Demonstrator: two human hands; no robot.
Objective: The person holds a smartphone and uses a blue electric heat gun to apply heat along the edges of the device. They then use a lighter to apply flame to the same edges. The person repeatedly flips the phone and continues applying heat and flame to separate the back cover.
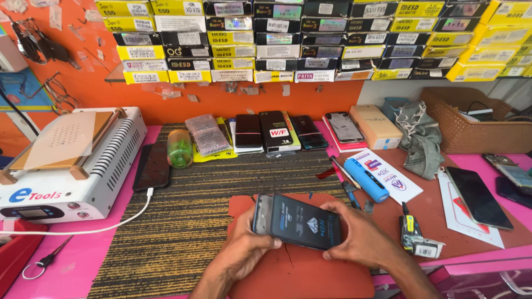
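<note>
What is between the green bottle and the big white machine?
A dark phone lies flat between the green bottle and the white machine, seen in the head view.

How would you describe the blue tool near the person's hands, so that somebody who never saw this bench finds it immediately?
Start from the striped mat in the middle of the pink bench. Just past its right edge, above the right hand, a white printed sheet lies at a slant. The blue tool lies on its left edge: a thick, bright blue cylinder, much fatter than the thin tools beside it.

Yellow and black labelled boxes (310, 39) line the shelf; a tan carton (377, 126) lies below.
</note>
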